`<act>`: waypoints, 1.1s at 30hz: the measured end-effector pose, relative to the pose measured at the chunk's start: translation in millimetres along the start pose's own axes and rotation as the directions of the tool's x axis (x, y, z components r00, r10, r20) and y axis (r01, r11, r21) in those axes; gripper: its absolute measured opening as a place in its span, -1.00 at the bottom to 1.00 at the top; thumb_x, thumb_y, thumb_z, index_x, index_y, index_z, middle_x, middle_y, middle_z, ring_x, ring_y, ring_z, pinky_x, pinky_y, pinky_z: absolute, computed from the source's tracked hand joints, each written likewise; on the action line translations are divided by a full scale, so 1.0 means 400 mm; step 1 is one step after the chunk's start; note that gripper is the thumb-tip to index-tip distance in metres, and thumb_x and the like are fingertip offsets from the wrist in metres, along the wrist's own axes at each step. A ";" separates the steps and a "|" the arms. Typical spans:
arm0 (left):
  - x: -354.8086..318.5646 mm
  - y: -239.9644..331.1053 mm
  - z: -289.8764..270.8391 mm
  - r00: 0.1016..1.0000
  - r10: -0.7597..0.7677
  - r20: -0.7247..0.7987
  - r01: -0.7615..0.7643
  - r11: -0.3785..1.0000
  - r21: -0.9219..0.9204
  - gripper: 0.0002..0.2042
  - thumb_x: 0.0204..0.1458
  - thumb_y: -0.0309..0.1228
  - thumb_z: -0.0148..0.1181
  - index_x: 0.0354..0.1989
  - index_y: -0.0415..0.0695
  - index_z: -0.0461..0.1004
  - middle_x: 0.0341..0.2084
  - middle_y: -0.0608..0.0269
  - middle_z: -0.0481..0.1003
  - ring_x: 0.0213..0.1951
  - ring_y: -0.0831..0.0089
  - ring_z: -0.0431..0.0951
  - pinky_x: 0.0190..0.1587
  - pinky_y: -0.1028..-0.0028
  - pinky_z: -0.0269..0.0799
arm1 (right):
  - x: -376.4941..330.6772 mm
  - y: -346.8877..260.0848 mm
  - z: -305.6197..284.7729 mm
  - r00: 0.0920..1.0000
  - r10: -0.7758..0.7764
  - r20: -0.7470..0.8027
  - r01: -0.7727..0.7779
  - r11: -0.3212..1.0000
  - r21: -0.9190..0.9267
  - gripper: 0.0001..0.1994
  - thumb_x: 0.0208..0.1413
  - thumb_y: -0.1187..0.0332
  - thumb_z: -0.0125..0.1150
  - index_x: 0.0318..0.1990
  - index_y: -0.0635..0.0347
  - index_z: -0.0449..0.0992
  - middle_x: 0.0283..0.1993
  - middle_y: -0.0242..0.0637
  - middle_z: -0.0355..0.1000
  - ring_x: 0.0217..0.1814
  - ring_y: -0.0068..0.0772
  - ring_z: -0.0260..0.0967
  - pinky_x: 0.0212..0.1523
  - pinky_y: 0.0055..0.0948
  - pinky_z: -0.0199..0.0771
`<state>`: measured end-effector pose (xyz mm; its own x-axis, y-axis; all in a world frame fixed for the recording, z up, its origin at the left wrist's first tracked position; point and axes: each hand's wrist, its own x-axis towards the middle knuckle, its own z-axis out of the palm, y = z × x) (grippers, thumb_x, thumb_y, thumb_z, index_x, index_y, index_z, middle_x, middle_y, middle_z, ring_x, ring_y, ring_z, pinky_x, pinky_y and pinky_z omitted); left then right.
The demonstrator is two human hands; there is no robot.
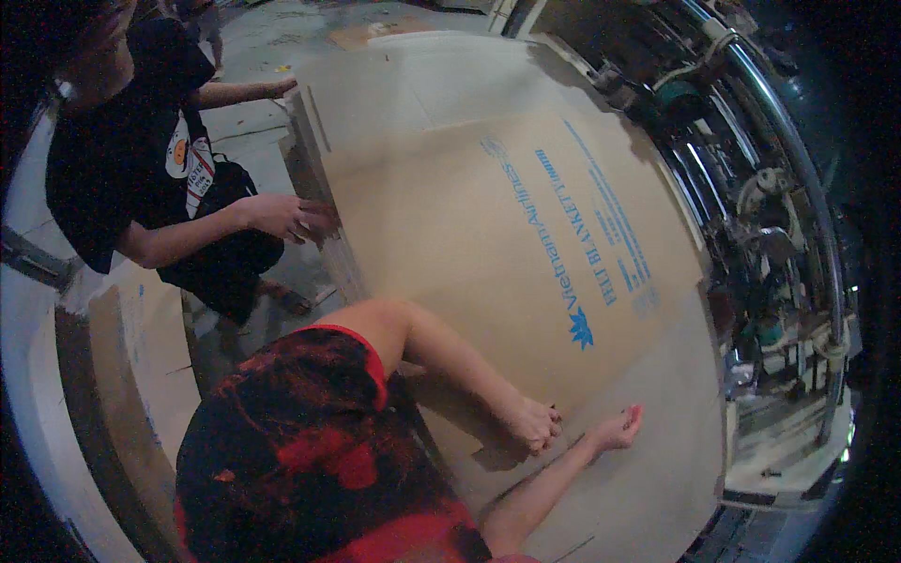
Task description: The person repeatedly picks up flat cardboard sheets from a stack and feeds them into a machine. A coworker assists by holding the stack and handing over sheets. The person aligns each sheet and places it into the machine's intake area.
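Observation:
A large brown cardboard sheet with blue printing lies before me on a paler board surface. My left hand, its fingers curled in, is at the near part of the cardboard and casts a shadow beside it. Whether it grips the edge is hidden. To its right, my right hand is closed over the paler surface; whatever its fingers hold, if anything, does not show. My left arm bends out of a red and black sleeve.
At the left a co-worker in a dark shirt has one hand at the left edge of the cardboard, the other farther back. A machine with metal rollers runs along the right side. More cardboard stands at lower left.

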<state>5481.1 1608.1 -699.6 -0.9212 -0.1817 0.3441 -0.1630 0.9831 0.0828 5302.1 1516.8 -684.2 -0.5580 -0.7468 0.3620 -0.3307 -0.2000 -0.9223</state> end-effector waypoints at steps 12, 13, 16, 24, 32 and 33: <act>-0.092 0.007 -0.071 0.996 -0.008 -0.090 0.000 0.996 -0.087 -0.85 -0.42 -0.22 0.23 -0.69 0.00 0.57 -0.59 0.25 0.53 -0.31 0.26 0.48 -0.03 0.20 0.32 | 0.012 0.038 -0.004 0.976 0.008 0.219 0.017 0.993 -0.115 -0.64 -0.03 0.65 -0.06 -0.02 0.43 0.42 -0.05 -0.06 0.44 -0.02 -0.23 0.41 0.04 -0.34 0.38; -0.088 0.003 -0.071 1.000 -0.013 -0.024 0.011 0.993 -0.120 -0.85 -0.40 -0.22 0.22 -0.68 0.00 0.57 -0.59 0.27 0.52 -0.31 0.26 0.48 -0.03 0.20 0.32 | 0.012 0.039 -0.006 0.977 0.002 0.215 0.020 0.995 -0.099 -0.64 -0.03 0.65 -0.06 -0.02 0.43 0.42 -0.06 -0.06 0.45 -0.02 -0.23 0.41 0.05 -0.33 0.38; -0.061 -0.022 -0.069 0.994 0.012 -0.109 -0.029 0.987 -0.157 -0.84 -0.38 -0.21 0.21 -0.70 0.00 0.55 -0.58 0.24 0.51 -0.33 0.25 0.47 -0.06 0.19 0.32 | 0.010 0.045 -0.008 0.973 0.000 0.232 0.031 0.991 -0.129 -0.65 -0.01 0.65 -0.05 -0.02 0.42 0.43 -0.07 -0.06 0.46 -0.02 -0.23 0.42 0.04 -0.34 0.38; -0.023 -0.068 -0.077 0.984 0.028 -0.173 -0.056 0.986 -0.158 -0.80 -0.24 -0.18 0.18 -0.68 -0.02 0.53 -0.63 0.34 0.50 -0.37 0.32 0.46 -0.12 0.28 0.26 | -0.023 0.031 0.005 0.955 -0.034 0.296 0.085 0.983 -0.160 -0.66 0.04 0.68 -0.07 0.00 0.40 0.41 -0.03 -0.10 0.43 0.03 -0.26 0.39 0.10 -0.35 0.34; -0.036 -0.081 -0.081 0.999 0.012 -0.045 -0.020 0.981 -0.193 -0.83 -0.37 -0.20 0.18 -0.68 -0.02 0.50 -0.60 0.26 0.48 -0.32 0.25 0.47 -0.08 0.19 0.36 | -0.025 -0.012 0.023 0.964 0.039 0.263 0.012 0.982 -0.191 -0.69 0.07 0.58 -0.05 -0.01 0.38 0.43 -0.03 -0.12 0.44 0.02 -0.27 0.40 0.05 -0.37 0.36; -0.047 -0.082 -0.071 1.000 0.015 -0.003 -0.016 0.981 -0.192 -0.85 -0.34 -0.21 0.16 -0.67 0.01 0.50 -0.60 0.31 0.48 -0.33 0.27 0.47 -0.09 0.21 0.33 | -0.026 -0.013 0.030 0.970 0.036 0.240 0.015 0.978 -0.210 -0.70 0.08 0.56 -0.04 -0.02 0.38 0.43 -0.04 -0.12 0.44 0.00 -0.27 0.40 0.03 -0.38 0.37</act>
<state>5514.0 1578.6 -682.2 -0.9226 -0.1665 0.3480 -0.0776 0.9637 0.2555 5318.8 1517.8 -684.7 -0.3704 -0.8841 0.2850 -0.4913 -0.0739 -0.8678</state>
